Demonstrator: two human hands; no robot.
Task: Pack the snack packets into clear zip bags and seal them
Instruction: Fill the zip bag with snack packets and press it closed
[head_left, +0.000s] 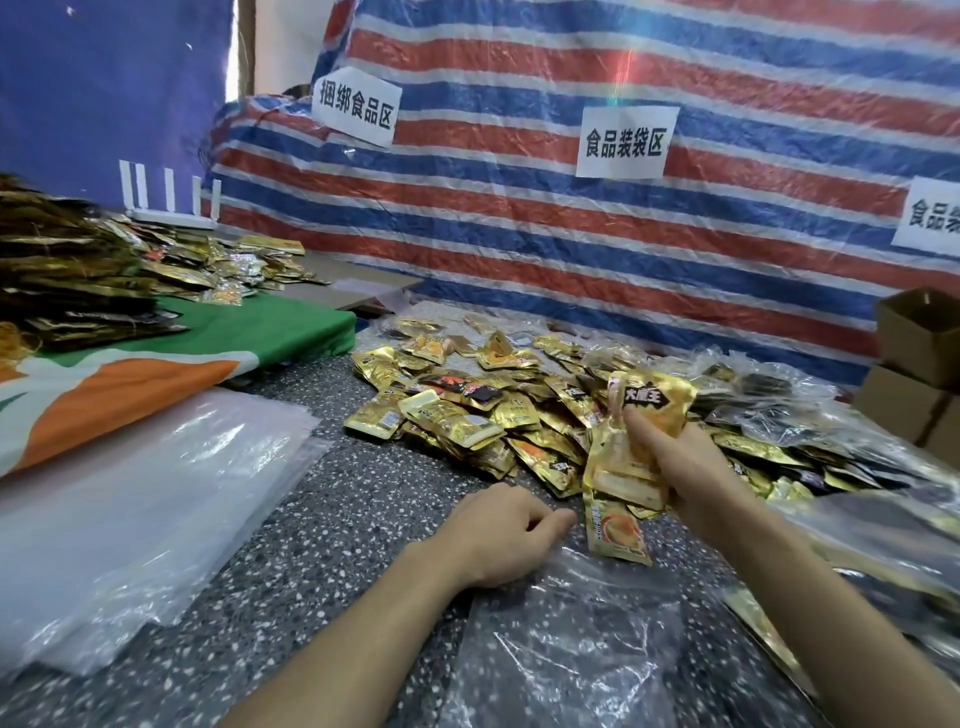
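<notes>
One clear zip bag (571, 649) lies flat on the speckled surface (363, 493). The left hand (498, 530), fingers curled, rests at its upper edge, grip unclear. The right hand (691, 467) clutches a bunch of gold snack packets (621, 467) just beyond. Farther back, a loose heap of packets (467, 410) spreads before a striped tarpaulin (571, 234).

1. A single camera, worn on the person's head, supplies the only view, so no part of the scene is shared with another.
2. It faces forward and down over a speckled surface (322, 519).
3. It sits close. Both forearms enter from the bottom edge, and the left hand (498, 530) and right hand (691, 467) lie in the lower middle.
4. The pile of snack packets (467, 415) sits mid-frame, just beyond the hands.
5. A striped tarp (571, 234) faces the wide-angle lens and fills the upper half.
</notes>
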